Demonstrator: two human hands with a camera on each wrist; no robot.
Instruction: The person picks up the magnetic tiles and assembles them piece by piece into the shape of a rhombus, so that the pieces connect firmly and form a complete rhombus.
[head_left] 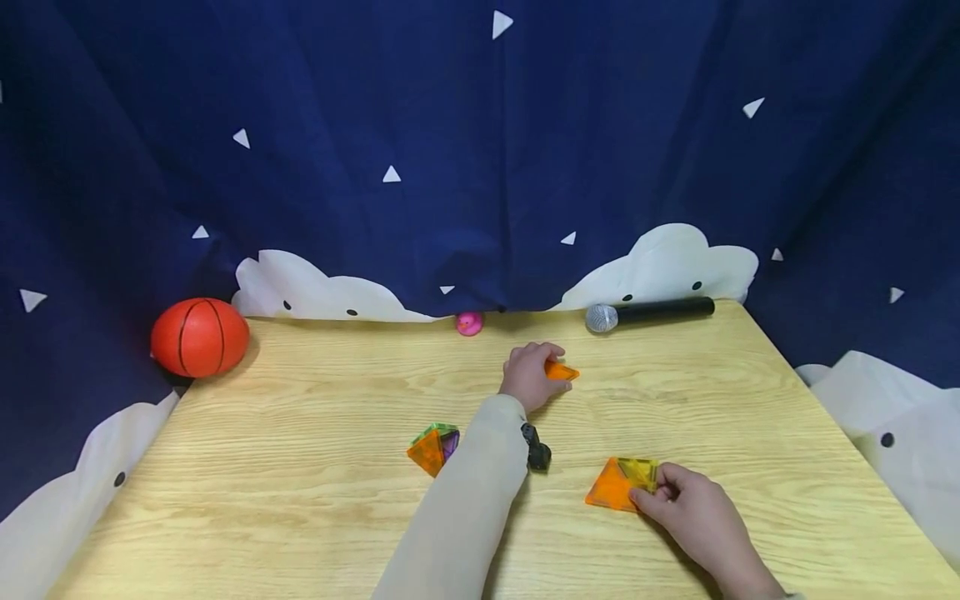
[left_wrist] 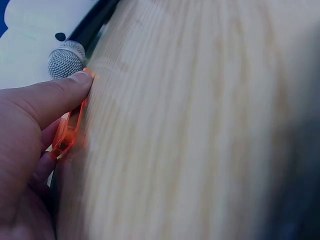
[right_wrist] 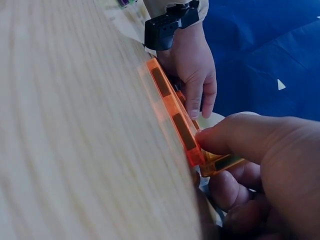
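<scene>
Pair (head_left: 612, 488) of tiles, orange and yellow, at the near right of the desk (head_left: 300, 525); the right hand (head_left: 703, 515) grips it, thumb above and fingers curled beneath. The two tiles meet and appear joined; whether the pair bears on the wood, cannot tell. Single orange tile (head_left: 561, 372) farther off, right of centre, pinched between thumb and fingers of the left hand (head_left: 528, 377); low over the wood, contact uncertain. Cluster (head_left: 428, 452) of green, purple and orange tiles left of the left forearm, untouched by either hand. Progress, as judged: cluster and pair look assembled; the single tile is attached to neither, so joining it seems outstanding. Outward: black wrist device (head_left: 536, 450) on the left sleeve; pink duck (head_left: 469, 323) and mike (head_left: 651, 312) at the far edge, red ball (head_left: 200, 337) at the far left corner; blue curtain (head_left: 360, 92) behind.
</scene>
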